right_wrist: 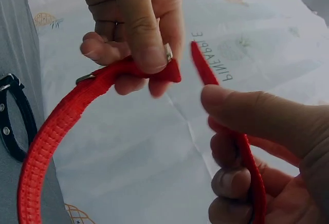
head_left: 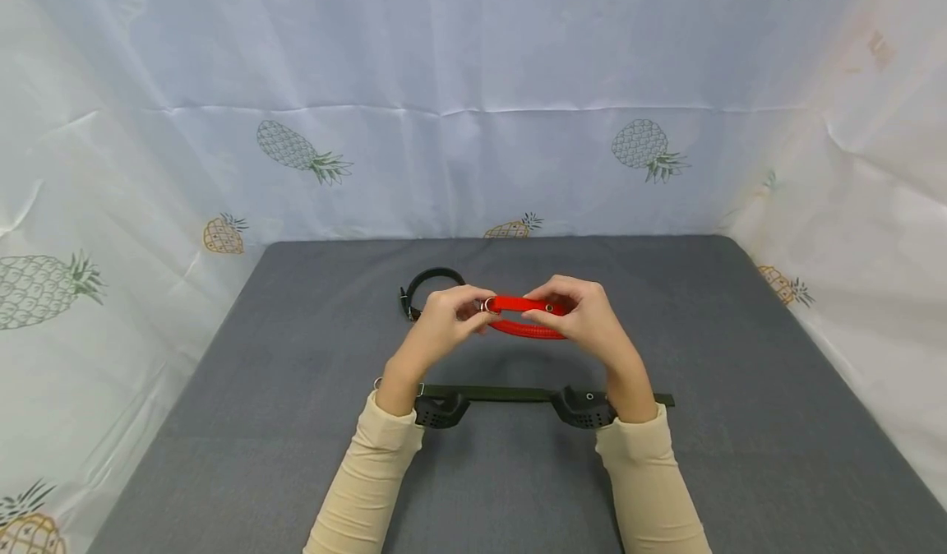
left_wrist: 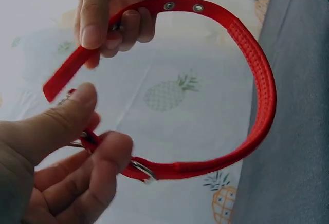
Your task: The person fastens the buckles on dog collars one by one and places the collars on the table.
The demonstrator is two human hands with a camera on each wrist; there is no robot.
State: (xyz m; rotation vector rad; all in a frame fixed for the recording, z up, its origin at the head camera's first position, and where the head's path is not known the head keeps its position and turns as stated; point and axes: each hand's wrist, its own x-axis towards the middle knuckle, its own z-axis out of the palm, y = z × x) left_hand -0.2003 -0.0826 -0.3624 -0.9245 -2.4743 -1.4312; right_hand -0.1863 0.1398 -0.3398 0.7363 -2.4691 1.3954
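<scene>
Red collar [left_wrist: 264, 85] held up off gray table [head_left: 296, 455], btwn both hands, bent into an unclosed loop. Buckle end [right_wrist: 168, 53] pinched btwn thumb & fingers of L hand [head_left: 440, 324]; strap nr free end [left_wrist: 64, 77] gripped w/ thumb & curled fingers of R hand [head_left: 588, 316]. Free end & buckle end seen just beside each other, apart. Metal eyelets [left_wrist: 198, 8] seen on R-hand stretch. Black collar [head_left: 436, 273] laid on table beyond L hand, partly hidden. Green strap [head_left: 510, 394] laid crosswise, both wrists [head_left: 400, 383] seen over it. Pineapple-print curtain [head_left: 473, 61] hung behind & at sides.
</scene>
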